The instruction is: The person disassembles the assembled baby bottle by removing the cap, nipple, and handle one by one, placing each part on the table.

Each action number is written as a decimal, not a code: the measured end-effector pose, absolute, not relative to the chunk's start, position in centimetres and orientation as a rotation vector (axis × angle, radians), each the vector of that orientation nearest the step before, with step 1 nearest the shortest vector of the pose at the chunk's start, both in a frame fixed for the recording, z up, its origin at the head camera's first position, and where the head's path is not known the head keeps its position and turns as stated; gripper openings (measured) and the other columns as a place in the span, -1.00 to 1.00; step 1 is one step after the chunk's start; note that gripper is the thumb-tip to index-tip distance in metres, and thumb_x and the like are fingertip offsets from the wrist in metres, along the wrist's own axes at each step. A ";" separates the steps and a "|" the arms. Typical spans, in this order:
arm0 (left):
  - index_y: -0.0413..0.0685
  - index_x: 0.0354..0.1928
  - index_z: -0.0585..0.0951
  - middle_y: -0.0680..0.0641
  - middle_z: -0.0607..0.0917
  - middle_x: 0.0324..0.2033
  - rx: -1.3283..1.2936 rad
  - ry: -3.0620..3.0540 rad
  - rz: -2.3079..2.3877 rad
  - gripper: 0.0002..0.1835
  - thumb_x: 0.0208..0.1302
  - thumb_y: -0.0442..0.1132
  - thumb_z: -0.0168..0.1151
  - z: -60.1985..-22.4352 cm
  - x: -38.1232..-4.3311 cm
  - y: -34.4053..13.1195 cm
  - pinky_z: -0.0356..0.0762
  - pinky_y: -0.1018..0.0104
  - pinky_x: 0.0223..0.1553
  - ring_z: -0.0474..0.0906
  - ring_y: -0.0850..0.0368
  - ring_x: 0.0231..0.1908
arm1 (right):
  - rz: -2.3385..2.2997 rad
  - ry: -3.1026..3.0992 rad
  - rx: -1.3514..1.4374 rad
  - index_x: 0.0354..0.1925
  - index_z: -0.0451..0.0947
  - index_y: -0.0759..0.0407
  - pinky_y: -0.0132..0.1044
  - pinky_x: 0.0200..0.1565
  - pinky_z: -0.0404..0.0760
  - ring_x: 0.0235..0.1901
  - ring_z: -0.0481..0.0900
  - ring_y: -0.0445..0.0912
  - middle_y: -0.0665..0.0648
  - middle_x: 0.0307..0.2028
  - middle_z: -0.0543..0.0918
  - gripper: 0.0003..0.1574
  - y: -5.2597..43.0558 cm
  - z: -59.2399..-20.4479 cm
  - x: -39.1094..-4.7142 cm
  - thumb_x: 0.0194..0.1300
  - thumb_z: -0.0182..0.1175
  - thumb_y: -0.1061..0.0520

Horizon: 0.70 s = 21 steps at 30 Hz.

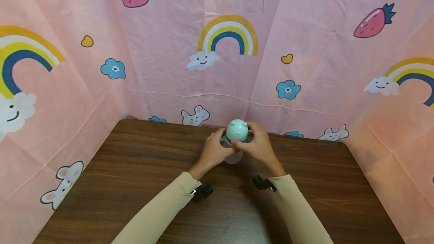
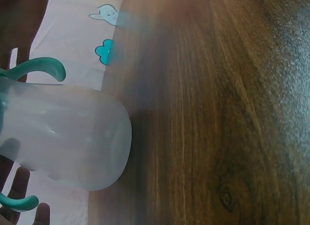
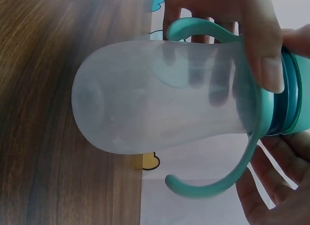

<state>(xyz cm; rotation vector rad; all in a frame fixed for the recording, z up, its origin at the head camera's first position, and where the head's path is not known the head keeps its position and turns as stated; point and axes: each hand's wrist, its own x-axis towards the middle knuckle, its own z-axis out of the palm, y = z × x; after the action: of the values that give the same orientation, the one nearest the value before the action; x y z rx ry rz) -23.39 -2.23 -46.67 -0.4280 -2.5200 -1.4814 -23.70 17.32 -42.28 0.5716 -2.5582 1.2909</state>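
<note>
Grip: your L hand (image 1: 213, 150) & R hand (image 1: 260, 145), both w/ fingers curled, have hold of 1 bottle (image 3: 128, 99); L on collar (image 3: 264, 111), R on cap (image 1: 237, 129).

Contents, L to R, head view:

- Backdrop (image 1: 162, 48), pink, printed w/ rainbows, strawberries, flowers, etc.; runs full width.
- Table (image 1: 135, 168), dk brown woodgrain; spans L to R below backdrop.
- L sleeve (image 1: 159, 210), beige; blk wrist cam (image 1: 205, 191) at cuff.
- L hand, yours: thumb on collar, other fingers behind bottle (R wrist view).
- Bottle, approx. upright, btwn your hands, nr table's back edge. Body translucent, base rounded; base-to-table contact: can't tell. Grn handles (image 3: 208, 190), qty 2, curved, 1 each side. Cap: mint, domed, w/ 2 small ear-like bumps, on top; dk teal ring (image 3: 281, 109) shows btwn cap & collar.
- R hand, yours: thumb across front of cap's lower edge, fingers round its R side.
- R wrist cam (image 1: 260, 182), blk, nr cuff.
- R sleeve (image 1: 298, 210), beige, matches L.
</note>
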 end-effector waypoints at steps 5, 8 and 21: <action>-0.18 0.42 0.60 -0.18 0.74 0.20 -0.445 -2.508 -1.485 -0.20 0.21 0.03 0.67 -46.6 -23.3 -2.3 0.58 -0.28 0.18 0.61 -0.23 0.18 | 1.319 -2.549 0.570 0.31 0.60 0.31 0.30 0.08 0.69 0.09 0.66 0.20 0.26 0.09 0.68 -0.18 17.3 -41.9 -23.6 0.24 0.63 -0.04; -0.17 0.40 0.61 -0.18 0.74 0.19 -0.463 -2.499 -1.485 -0.21 0.22 0.03 0.67 -46.6 -23.3 -2.3 0.58 -0.28 0.17 0.62 -0.22 0.18 | 1.334 -2.546 0.566 0.32 0.59 0.32 0.32 0.10 0.68 0.08 0.65 0.21 0.27 0.09 0.67 -0.16 17.2 -41.6 -23.6 0.24 0.63 -0.04; -0.17 0.42 0.59 -0.19 0.72 0.23 -0.478 -2.501 -1.500 -0.21 0.25 0.02 0.67 -46.6 -23.1 -2.3 0.61 -0.22 0.16 0.63 -0.17 0.16 | 1.268 -2.571 0.554 0.37 0.57 0.31 0.32 0.12 0.65 0.10 0.61 0.18 0.26 0.12 0.67 -0.10 17.3 -41.2 -23.5 0.22 0.62 -0.09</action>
<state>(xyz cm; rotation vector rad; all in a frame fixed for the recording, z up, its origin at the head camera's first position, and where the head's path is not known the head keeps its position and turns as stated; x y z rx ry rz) -23.14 -2.32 -46.57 -0.4780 -2.5012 -1.4998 -23.55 17.26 -41.15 0.5543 -2.5708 1.2684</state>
